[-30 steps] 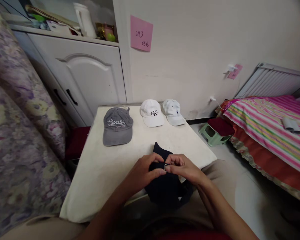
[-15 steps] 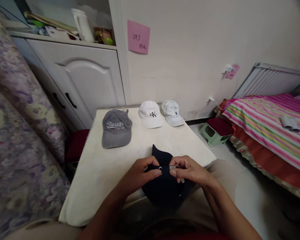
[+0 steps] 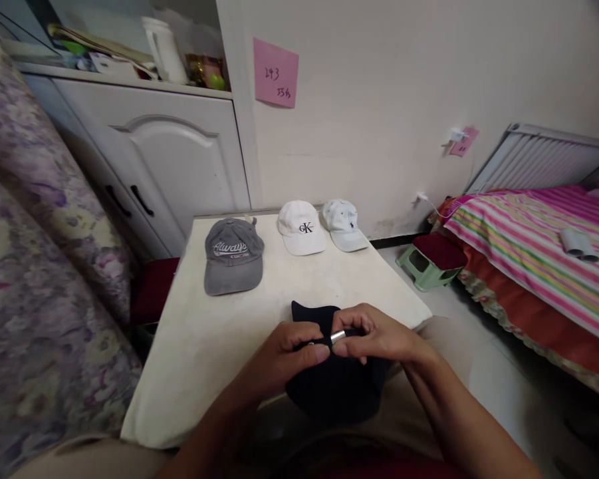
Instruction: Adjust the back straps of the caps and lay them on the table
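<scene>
- At the near edge of the table (image 3: 179,372) is a dark cap (image 3: 336,392). Part of it is over the table, and part sticks out past the edge, above the person's legs. I can't tell if it touches the table.
- Over the table's near edge, the left hand (image 3: 292,349) pinches the cap's dark strap with thumb and finger.
- Just beside it, over the same table edge, the right hand (image 3: 379,336) pinches a shiny silver clasp (image 3: 338,336) on the strap. The tips of the two hands are very close.
- On the left part of the table, toward the back, sits a gray cap (image 3: 233,259). It says "Always" on the front, and its brim points to the table's near edge.
- By the table's back edge sits a white cap (image 3: 302,229) with black letters.
- Near the table's back right corner, just beside the white one, sits a pale cap (image 3: 344,225) with a tiny dark mark.
- To the right of the table, on the floor, stands a green stool (image 3: 423,269) with a dark red top.
- Farther right of the table is a bed (image 3: 528,229) with a stripy cover.
- Left of the table hangs a flowery curtain (image 3: 40,266).
- Behind the table, a pink paper (image 3: 276,73) is on the wall.
</scene>
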`<state>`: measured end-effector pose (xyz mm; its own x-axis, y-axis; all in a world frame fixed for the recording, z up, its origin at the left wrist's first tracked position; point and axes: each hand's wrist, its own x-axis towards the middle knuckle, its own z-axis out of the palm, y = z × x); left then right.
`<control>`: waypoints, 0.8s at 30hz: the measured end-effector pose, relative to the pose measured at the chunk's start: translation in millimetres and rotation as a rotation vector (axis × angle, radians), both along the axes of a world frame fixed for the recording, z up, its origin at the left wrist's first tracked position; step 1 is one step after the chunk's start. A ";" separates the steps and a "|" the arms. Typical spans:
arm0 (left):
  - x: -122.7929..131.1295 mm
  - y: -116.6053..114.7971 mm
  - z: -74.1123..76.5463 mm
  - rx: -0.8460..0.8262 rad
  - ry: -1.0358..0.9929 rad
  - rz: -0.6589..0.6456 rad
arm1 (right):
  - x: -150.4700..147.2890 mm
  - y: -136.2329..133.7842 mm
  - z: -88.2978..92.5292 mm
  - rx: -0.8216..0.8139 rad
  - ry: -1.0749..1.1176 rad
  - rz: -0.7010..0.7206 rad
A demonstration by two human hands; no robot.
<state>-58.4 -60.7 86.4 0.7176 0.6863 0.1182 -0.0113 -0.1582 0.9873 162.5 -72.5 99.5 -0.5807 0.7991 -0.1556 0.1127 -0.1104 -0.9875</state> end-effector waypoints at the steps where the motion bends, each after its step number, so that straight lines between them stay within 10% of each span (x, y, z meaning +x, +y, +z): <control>1: -1.9 0.0 -0.3 -0.053 -0.025 0.010 | 2.3 1.7 0.1 -0.014 0.006 0.007; 14: -16.1 -14.0 11.6 -0.635 -0.288 0.053 | 18.4 5.2 -14.7 -0.229 0.495 0.077; 24: -7.5 -19.6 8.6 -0.489 -0.388 0.451 | 0.5 24.0 -16.2 -0.272 0.642 -0.027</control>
